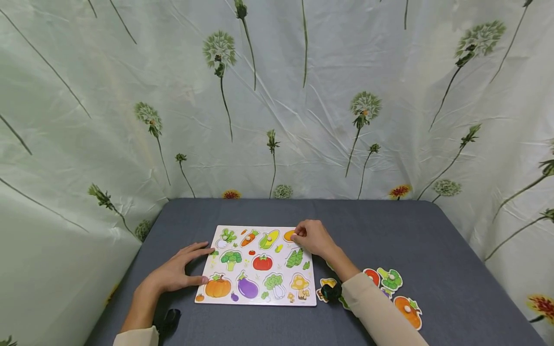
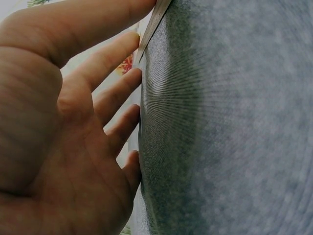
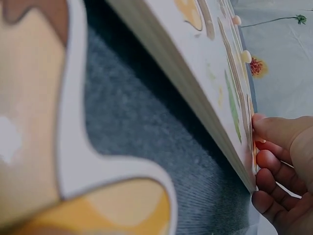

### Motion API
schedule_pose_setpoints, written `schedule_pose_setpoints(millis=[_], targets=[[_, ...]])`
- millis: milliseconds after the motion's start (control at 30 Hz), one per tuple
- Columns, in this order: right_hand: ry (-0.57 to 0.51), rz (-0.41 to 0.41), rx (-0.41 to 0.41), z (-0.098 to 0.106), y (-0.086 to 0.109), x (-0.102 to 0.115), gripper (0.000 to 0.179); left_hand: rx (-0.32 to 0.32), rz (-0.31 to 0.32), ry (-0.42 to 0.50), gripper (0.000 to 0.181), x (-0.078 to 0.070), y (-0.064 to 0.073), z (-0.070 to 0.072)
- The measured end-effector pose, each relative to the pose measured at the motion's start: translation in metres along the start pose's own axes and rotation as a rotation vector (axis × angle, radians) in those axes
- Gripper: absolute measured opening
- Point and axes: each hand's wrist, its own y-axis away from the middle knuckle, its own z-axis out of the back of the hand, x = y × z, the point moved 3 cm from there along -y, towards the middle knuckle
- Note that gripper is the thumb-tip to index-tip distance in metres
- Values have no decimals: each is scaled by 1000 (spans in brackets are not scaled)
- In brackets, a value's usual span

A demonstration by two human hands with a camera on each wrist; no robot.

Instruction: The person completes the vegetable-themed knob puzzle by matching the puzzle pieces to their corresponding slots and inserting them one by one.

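A white vegetable puzzle board (image 1: 246, 266) lies flat on the table. My left hand (image 1: 173, 271) rests at its left edge, thumb and fingers spread and nearly straight, fingertips at the rim. At the far right corner my right hand (image 1: 315, 236) pinches an orange puzzle piece (image 1: 289, 236), low over the board; the fingers hide part of this piece. In the right wrist view its thumb and curled fingers come together at the board's far end. The carrot (image 1: 249, 238) and corn (image 1: 269, 239) are beside it in the back row. Nearer are a tomato (image 1: 262, 262) and an eggplant (image 1: 247, 287).
Right of the board, partly under my right forearm, lie loose puzzle pieces: a pumpkin-like orange one (image 1: 408, 311), a green one (image 1: 391, 279), a red one (image 1: 372, 275) and a mushroom one (image 1: 322, 294). Dark cloth covers the table (image 1: 368, 226); a flowered curtain (image 1: 303, 120) hangs behind.
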Motion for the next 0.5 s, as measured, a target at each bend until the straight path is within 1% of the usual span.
schedule_pose_setpoints(millis=[200, 500], targets=[[3, -15, 11, -1, 1, 1, 12, -4, -5, -2, 81, -1, 0, -1], [-3, -10, -1, -1, 2, 0, 11, 1, -7, 10, 80, -2, 0, 0]])
